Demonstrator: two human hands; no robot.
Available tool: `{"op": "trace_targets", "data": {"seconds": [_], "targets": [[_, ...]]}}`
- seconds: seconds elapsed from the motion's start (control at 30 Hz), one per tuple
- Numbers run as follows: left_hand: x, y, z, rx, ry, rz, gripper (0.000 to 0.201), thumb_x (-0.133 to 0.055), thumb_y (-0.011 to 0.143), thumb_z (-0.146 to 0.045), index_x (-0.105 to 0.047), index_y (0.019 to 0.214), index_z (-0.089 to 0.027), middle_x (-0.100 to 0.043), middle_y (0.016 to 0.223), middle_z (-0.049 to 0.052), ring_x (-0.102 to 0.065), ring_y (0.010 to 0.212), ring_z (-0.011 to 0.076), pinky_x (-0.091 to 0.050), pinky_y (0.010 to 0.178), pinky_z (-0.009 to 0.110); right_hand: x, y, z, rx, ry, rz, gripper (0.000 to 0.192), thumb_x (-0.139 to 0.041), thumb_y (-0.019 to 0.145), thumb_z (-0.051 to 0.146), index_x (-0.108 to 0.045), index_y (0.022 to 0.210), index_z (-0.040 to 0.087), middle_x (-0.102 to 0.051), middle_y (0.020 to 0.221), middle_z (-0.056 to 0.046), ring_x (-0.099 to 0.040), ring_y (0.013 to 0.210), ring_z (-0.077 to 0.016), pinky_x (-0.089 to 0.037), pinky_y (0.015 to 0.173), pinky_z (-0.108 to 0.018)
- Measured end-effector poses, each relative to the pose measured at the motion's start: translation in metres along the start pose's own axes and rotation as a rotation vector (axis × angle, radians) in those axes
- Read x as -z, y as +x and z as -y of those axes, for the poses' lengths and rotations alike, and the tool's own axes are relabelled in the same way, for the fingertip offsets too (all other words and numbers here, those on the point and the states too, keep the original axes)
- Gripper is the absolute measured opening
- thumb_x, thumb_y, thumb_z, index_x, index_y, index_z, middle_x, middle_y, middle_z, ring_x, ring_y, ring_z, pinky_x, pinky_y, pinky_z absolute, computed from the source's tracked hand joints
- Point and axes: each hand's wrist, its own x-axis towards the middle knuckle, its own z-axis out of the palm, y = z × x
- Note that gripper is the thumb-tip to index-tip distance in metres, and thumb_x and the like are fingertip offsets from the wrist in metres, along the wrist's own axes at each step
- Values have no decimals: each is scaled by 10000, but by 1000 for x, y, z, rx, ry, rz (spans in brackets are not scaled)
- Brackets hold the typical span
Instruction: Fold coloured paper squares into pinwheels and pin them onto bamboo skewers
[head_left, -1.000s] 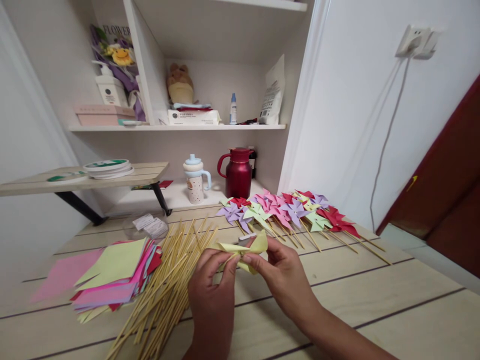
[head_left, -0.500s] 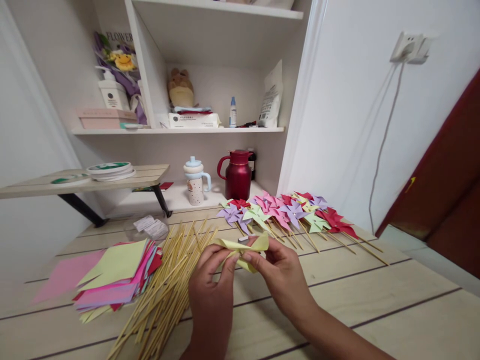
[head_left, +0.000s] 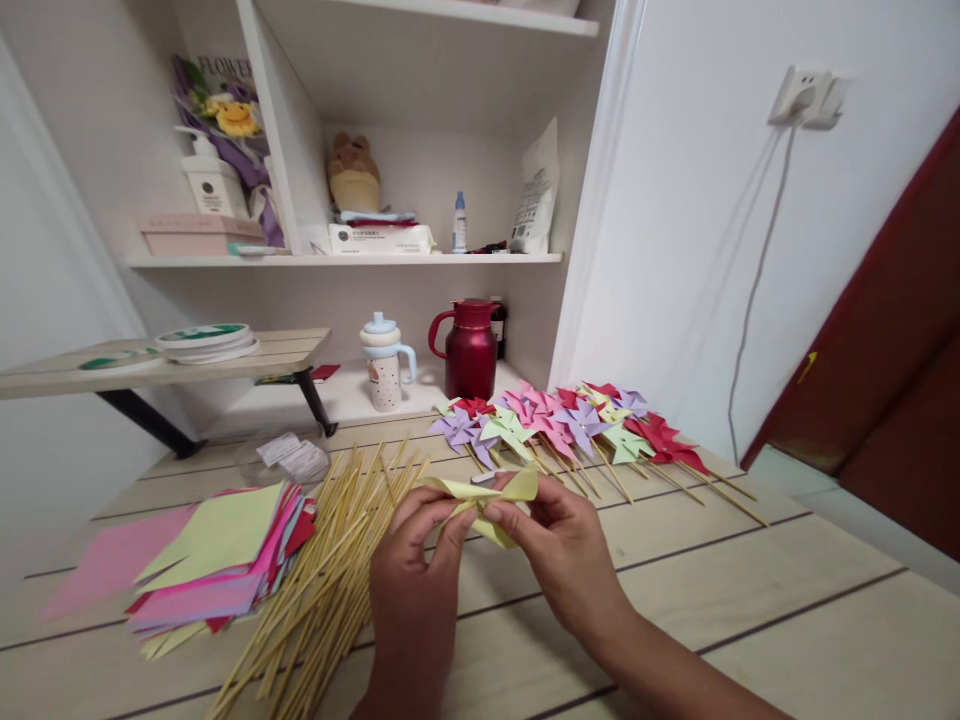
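Between my two hands is a pale yellow paper pinwheel (head_left: 517, 486), its corners curled in toward the middle. My left hand (head_left: 420, 555) is closed on its left side, thumb and fingers pinching near the centre. With thumb and fingers, my right hand (head_left: 559, 535) grips the right side, also close to the centre. The fingers cover most of the pinwheel's middle. Left of my hands lies a loose pile of thin wooden sticks (head_left: 330, 580). Beyond that is a stack of coloured paper sheets (head_left: 217, 540), cut at the corners, with a yellow-green one on top.
Finished pinwheels on sticks (head_left: 581, 425) lie at the back right. A clear container (head_left: 289, 457) with labels sits behind the paper. A red thermos jug (head_left: 470, 350) and a spotted cup (head_left: 386, 375) stand on the low shelf. A small raised stand (head_left: 285, 352) is at left.
The view has shifted slightly, so the surroundings sit a little further left. Both hands keep their pinch on the yellow paper pinwheel, with hardly any finger movement.
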Motion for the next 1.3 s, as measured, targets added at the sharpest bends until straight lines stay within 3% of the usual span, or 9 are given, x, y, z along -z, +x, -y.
{"op": "trace_targets", "data": {"seconds": [0.4, 0.57, 0.8, 0.93, 1.17, 1.3], "targets": [[3, -4, 9, -423, 359, -69, 132, -644, 832, -161, -739, 913, -203, -692, 827, 17, -664, 764, 151, -520, 732, 247, -7, -3, 3, 89, -46, -21, 53, -702, 806, 250, -672, 803, 206, -649, 768, -1, -560, 717, -156, -460, 660, -266], [2, -5, 13, -534, 392, -140, 124, -623, 840, -135, -733, 889, -164, -696, 797, 25, -673, 767, 147, -528, 736, 231, -9, -5, 1, 135, -105, -62, 60, -681, 815, 231, -642, 780, 203, -631, 779, -4, -559, 752, -163, -453, 688, -272], [-1, -4, 12, -406, 332, -133, 66, -659, 834, -177, -724, 829, -167, -687, 828, 21, -675, 774, 127, -526, 740, 195, -9, 2, -5, 118, 55, -57, 146, -731, 776, 213, -596, 829, 230, -616, 773, 34, -541, 723, -142, -445, 662, -254], [0, -3, 10, -361, 288, -104, 51, -678, 824, -194, -721, 849, -186, -684, 850, 12, -675, 795, 128, -523, 755, 198, -5, 4, -7, 119, 91, -10, 189, -741, 775, 225, -652, 941, 244, -647, 834, 19, -563, 771, -152, -443, 679, -261], [4, -5, 7, -421, 333, -65, 84, -657, 828, -165, -723, 852, -212, -691, 823, 0, -675, 784, 133, -525, 741, 208, 3, 4, 1, 198, -43, 79, 48, -703, 819, 245, -675, 794, 215, -639, 788, -12, -570, 769, -176, -442, 679, -291], [6, -7, 7, -489, 380, -84, 134, -636, 830, -137, -733, 893, -206, -699, 815, 10, -675, 780, 139, -525, 757, 218, 1, 0, 6, 251, -77, 63, 41, -682, 831, 220, -643, 818, 222, -633, 794, -6, -583, 783, -175, -455, 700, -292]]}}
